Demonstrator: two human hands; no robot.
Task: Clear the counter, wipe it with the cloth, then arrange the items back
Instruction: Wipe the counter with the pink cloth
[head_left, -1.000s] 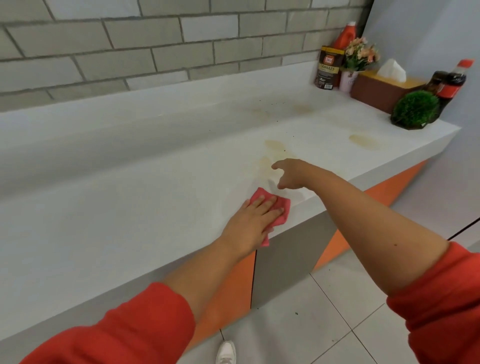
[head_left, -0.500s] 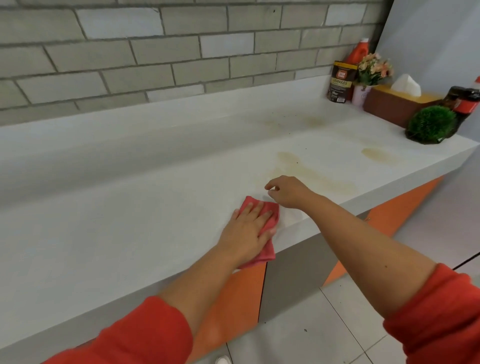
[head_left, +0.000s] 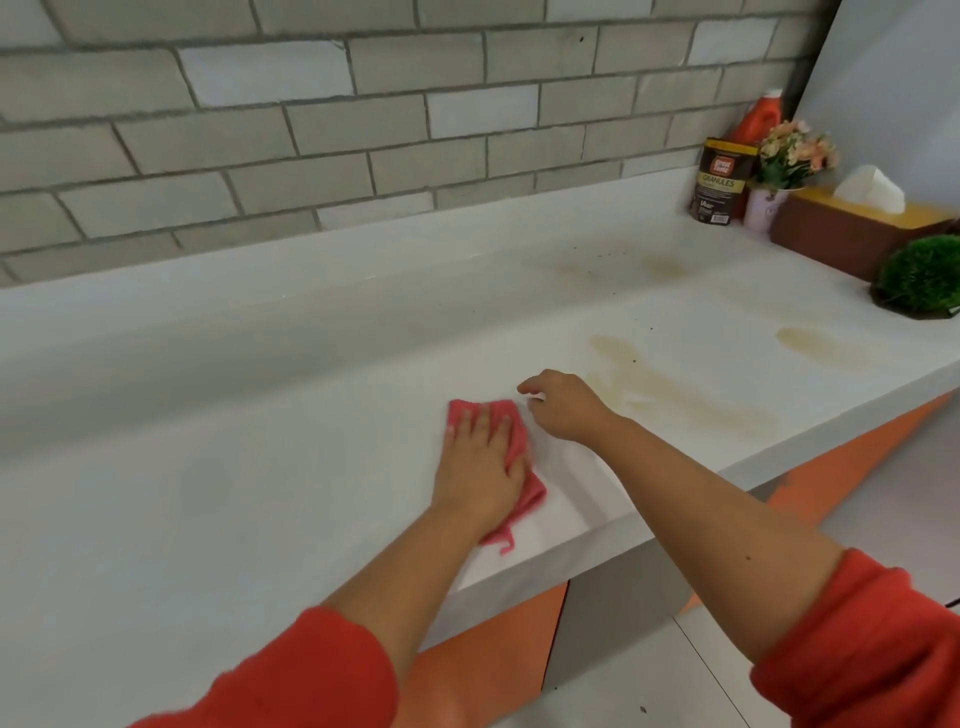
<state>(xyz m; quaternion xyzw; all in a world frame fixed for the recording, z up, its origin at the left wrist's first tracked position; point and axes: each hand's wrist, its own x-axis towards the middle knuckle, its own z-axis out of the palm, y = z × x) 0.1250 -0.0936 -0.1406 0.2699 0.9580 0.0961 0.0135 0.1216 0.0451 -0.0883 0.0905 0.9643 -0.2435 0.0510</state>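
Note:
A pink cloth (head_left: 522, 486) lies flat on the white counter (head_left: 260, 467) near its front edge. My left hand (head_left: 480, 462) presses down on the cloth with the fingers spread over it. Just to the right, my right hand (head_left: 563, 405) hovers over the counter with loosely curled fingers and holds nothing. Yellowish stains (head_left: 670, 395) mark the counter right of my hands, with another stain (head_left: 810, 345) farther right. The cleared items stand at the far right end: a dark granules pouch (head_left: 719, 182), a flower pot (head_left: 789, 166), a tissue box (head_left: 852, 228) and a round green plant (head_left: 919, 275).
An orange bottle (head_left: 761, 119) stands behind the pouch in the corner. A grey brick wall (head_left: 363, 130) backs the counter above a raised white ledge (head_left: 311, 312). Orange cabinet fronts (head_left: 493, 644) and a tiled floor (head_left: 649, 691) lie below the counter edge.
My left hand has slid the cloth away from the front edge, farther onto the counter. The right hand stays beside it, and the view has shifted.

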